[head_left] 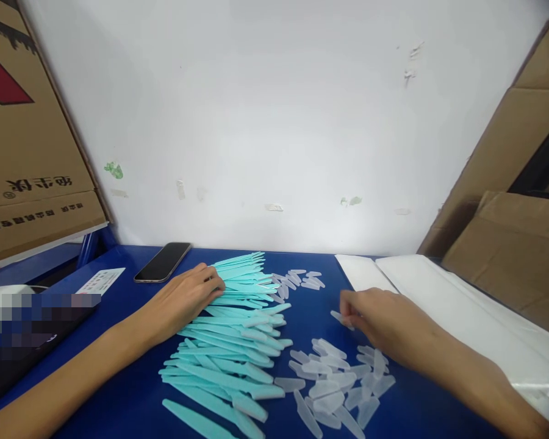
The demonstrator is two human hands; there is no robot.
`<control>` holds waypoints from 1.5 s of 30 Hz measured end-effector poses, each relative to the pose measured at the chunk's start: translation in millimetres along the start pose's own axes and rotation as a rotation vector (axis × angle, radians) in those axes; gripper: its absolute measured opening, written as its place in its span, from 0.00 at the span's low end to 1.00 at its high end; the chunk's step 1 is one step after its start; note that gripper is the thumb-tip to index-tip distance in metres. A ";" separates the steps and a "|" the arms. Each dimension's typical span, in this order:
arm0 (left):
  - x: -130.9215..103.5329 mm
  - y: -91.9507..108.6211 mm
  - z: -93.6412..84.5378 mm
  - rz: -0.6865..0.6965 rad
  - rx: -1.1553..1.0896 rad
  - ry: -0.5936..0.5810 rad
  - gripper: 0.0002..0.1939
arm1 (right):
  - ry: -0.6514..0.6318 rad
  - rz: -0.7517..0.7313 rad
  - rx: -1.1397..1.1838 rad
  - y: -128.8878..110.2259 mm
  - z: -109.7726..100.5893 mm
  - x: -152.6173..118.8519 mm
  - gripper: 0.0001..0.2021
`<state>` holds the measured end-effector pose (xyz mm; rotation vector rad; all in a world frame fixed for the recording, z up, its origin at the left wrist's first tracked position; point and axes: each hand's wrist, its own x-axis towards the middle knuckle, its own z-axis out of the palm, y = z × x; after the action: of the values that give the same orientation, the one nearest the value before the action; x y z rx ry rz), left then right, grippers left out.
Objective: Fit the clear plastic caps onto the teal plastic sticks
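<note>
A long heap of turquoise plastic blades (229, 360) runs down the middle of the blue table. My left hand (194, 294) rests at the heap's far left side, its fingers bent together over the blades' ends; what they grip is hidden. To the right, my right hand (363, 314) is closed in a pinch on a small translucent cap (341, 319), above the table. Loose translucent caps (329, 384) lie in a pile nearer me, right of the blades. A smaller group of caps (297, 279) lies beyond, beside the far blades.
A phone (163, 262) and a printed card (101, 281) lie at the left. White sheets (466, 317) cover the table's right side. Cardboard stands at the left (36, 134) and right (507, 256). A white wall (274, 122) rises behind the blue table (313, 317).
</note>
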<state>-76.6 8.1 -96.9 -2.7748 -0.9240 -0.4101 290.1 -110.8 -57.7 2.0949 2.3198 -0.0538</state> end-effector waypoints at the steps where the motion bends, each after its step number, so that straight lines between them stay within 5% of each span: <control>1: 0.3 1.0 -0.8 -0.002 0.003 0.003 0.19 | 0.034 0.004 0.017 -2.3 -1.4 0.9 0.08; 6: 2.6 9.7 -9.1 -0.004 0.010 0.026 0.19 | 0.189 -0.009 0.142 -10.0 -2.1 4.7 0.05; 10: 2.0 14.4 -14.0 -0.046 0.012 0.038 0.18 | 0.341 -0.100 0.210 -11.8 6.4 6.3 0.19; 14: -1.4 15.6 -14.6 -0.044 -0.058 0.051 0.14 | 0.433 -0.122 0.254 -17.0 8.4 5.8 0.16; 20: -2.4 25.2 -19.9 -0.058 -0.145 0.084 0.14 | 0.373 -0.138 0.427 -32.6 4.3 2.7 0.04; 30: -0.2 24.0 -18.3 0.071 -0.003 0.060 0.20 | 0.427 -0.260 0.434 -39.0 17.7 3.0 0.10; 39: -1.5 29.4 -24.3 0.069 -0.036 0.255 0.17 | 0.551 -0.207 0.699 -40.6 11.4 1.6 0.08; 45: -3.1 31.7 -23.5 0.066 -0.057 0.317 0.17 | 0.514 -0.140 0.944 -41.6 9.2 1.1 0.10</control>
<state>-64.3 -24.8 -78.6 -2.6705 -0.7532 -0.8467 248.5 -114.2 -66.3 2.5053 3.1744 -0.8702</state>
